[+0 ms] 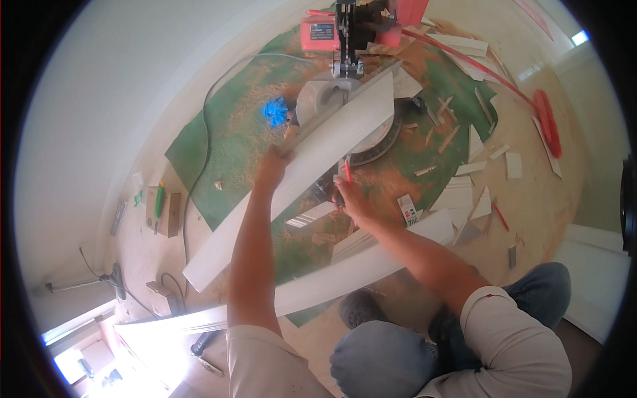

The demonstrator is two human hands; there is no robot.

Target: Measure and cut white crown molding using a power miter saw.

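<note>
left hand (273,164): closed on upper edge of long white wooden trim board (298,179), steadying it
right hand (353,199): fingers curled around thin red pencil (347,170), tip at board's lower edge
board: lies diagonally across grey round miter saw table (318,99), far end under saw, near end over floor
second white moulding strip (358,262): on floor below board, under right forearm
surroundings: green mat (225,146) covered in sawdust, white offcuts (474,169) right of saw
</note>
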